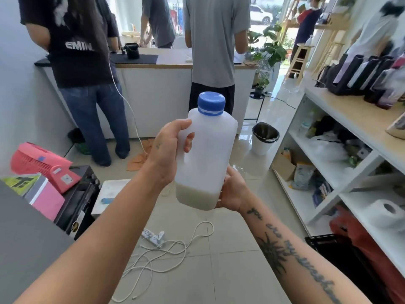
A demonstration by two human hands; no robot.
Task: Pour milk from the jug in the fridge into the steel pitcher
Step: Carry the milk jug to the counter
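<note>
I hold a translucent white plastic milk jug (208,150) upright in front of me, above the tiled floor. Its blue screw cap (211,103) is on. A little milk fills only the bottom of the jug. My left hand (169,152) grips the jug's handle on its left side, thumb on top. My right hand (232,189) cups the jug's lower right corner from below. No steel pitcher and no fridge are in view.
Two people stand ahead at a white counter (153,64), more people behind. White shelving (341,132) runs along the right. A white bin (264,137) stands on the floor. A power strip and loose white cable (166,244) lie below. Boxes and a red basket (41,165) sit left.
</note>
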